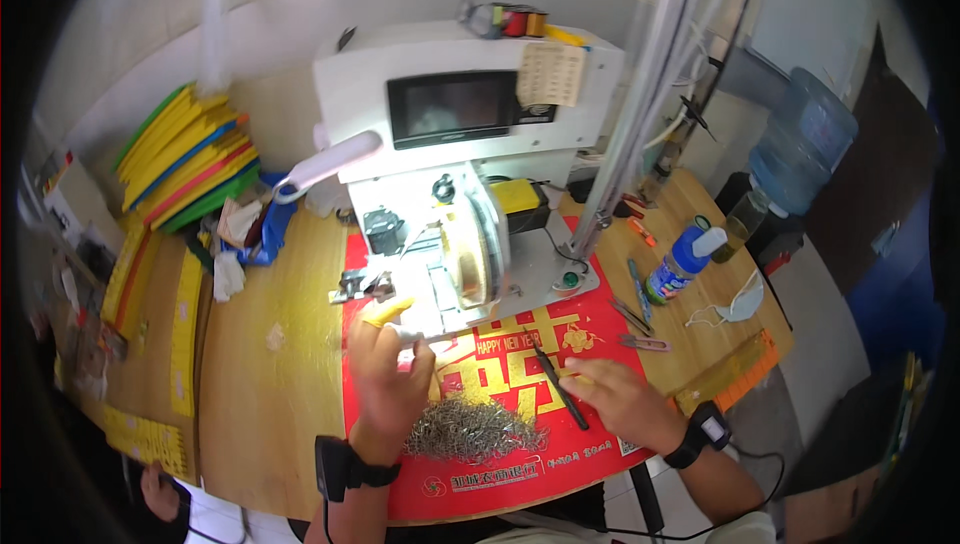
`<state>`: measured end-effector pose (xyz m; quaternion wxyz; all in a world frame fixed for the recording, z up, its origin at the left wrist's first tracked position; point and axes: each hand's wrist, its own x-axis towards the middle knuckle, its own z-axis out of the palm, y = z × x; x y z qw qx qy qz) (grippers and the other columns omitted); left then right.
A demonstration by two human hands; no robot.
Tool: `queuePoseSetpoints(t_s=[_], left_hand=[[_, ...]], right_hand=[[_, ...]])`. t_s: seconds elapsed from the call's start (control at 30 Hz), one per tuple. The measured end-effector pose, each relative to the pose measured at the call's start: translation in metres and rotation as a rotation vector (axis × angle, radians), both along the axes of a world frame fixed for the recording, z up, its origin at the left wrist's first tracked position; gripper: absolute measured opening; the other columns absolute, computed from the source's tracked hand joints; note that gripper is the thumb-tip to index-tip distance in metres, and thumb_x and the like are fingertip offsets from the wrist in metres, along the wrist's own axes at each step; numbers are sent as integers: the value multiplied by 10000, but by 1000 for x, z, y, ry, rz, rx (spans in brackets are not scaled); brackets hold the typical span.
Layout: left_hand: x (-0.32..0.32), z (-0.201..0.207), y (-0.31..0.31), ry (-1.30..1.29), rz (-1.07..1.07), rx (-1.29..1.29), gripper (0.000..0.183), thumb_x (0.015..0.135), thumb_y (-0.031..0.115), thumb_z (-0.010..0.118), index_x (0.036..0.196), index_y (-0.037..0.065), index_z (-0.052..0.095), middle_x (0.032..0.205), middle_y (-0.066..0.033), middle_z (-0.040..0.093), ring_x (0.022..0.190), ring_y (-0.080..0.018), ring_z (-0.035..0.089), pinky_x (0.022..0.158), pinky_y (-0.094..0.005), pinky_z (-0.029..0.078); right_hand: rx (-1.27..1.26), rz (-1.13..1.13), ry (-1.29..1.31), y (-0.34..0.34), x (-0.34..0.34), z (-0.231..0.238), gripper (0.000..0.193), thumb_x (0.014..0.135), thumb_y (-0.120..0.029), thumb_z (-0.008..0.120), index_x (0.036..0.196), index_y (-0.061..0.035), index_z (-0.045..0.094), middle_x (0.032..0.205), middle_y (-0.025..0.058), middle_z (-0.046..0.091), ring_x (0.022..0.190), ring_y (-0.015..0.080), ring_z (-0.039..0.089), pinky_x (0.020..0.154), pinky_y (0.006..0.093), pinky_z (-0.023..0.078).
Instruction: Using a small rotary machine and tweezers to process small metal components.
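Observation:
My left hand is raised at the front of a white bench machine, by its brightly lit work area. A yellow finger cover sits on one fingertip; that finger and the thumb are apart, and I see nothing held. Below the work area, a pile of small silvery metal pieces lies on a red mat with gold print. My right hand hovers at the mat's right side, fingers stretched out. Its fingertips are close beside a slim black tool, seemingly tweezers; whether they touch is unclear.
Right of the mat are pink-handled snips, a blue spray bottle, a white face mask and an orange-yellow strip. Stacked yellow trays stand far left. Another person's hand shows at lower left.

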<state>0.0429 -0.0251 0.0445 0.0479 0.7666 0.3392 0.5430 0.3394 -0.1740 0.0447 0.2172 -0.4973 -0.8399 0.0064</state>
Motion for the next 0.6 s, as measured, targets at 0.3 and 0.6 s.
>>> queuePoseSetpoints(t_s=[0.3, 0.6], left_hand=[[29, 57, 40, 366, 130, 130, 105, 789, 70, 783, 837, 53, 692, 1135, -123, 673, 1036, -327, 592, 908, -460, 392], [35, 64, 43, 333, 43, -72, 185, 766, 6, 782, 922, -28, 689, 1057, -152, 644, 980, -359, 633, 884, -436, 477]], right_hand=[[230, 25, 562, 132, -4, 49, 267, 1018, -129, 674, 1260, -17, 703, 1045, 197, 757, 896, 285, 731, 815, 373, 568], [-150, 194, 781, 214, -35, 28, 173, 929, -72, 726, 1082, 6, 741, 871, 197, 745, 743, 213, 701, 700, 364, 532]])
